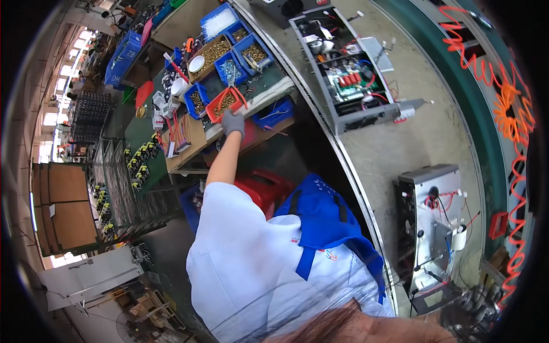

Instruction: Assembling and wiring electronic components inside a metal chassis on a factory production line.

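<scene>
My left hand (233, 123), in a grey glove, reaches out to the front edge of a small orange-red bin (214, 114) holding brass-coloured fasteners. Its fingers point toward the bin and are too small and partly hidden to show whether they grip it. Across this bin lies a tool with red handles (239, 97), apparently pliers, just beyond the hand. Beside it stand a blue bin (190, 108) of brass-coloured parts and another blue bin (220, 74) of small pale screws. My right hand does not show clearly anywhere.
An open metal chassis (337, 123) with a circuit board and wiring stands on the bench to the right. Nearer lies a second metal unit (423, 228) with wires. A red stool (266, 188) is beneath the arm. An orange coiled hose (514, 194) hangs at the far right.
</scene>
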Motion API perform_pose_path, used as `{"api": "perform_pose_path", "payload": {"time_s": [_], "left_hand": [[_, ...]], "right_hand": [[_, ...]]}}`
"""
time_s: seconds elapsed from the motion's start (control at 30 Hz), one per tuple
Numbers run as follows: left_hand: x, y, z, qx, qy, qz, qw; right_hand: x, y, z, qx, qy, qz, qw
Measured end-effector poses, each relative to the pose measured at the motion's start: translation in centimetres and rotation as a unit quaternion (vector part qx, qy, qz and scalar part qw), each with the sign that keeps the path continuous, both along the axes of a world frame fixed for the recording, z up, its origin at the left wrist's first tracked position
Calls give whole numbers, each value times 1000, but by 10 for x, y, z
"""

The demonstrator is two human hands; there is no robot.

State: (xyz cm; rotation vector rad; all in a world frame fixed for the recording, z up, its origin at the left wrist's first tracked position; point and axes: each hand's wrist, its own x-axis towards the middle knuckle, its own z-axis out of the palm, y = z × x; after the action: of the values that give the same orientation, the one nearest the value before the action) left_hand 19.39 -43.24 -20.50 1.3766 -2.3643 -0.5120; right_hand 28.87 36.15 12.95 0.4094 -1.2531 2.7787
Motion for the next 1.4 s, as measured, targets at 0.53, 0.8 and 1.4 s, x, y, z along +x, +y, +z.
{"api": "perform_pose_path", "payload": {"time_s": [0.53, 0.8, 1.4], "left_hand": [[-30, -229, 34, -13, -161, 120, 980], [-167, -267, 34, -63, -28, -134, 989], [-278, -312, 15, -19, -174, -146, 974]], "right_hand": [[-60, -186, 2, 46, 52, -39, 997], [-87, -236, 8, 66, 37, -96, 993], [-144, -285, -30, 94, 18, -174, 980]]}}
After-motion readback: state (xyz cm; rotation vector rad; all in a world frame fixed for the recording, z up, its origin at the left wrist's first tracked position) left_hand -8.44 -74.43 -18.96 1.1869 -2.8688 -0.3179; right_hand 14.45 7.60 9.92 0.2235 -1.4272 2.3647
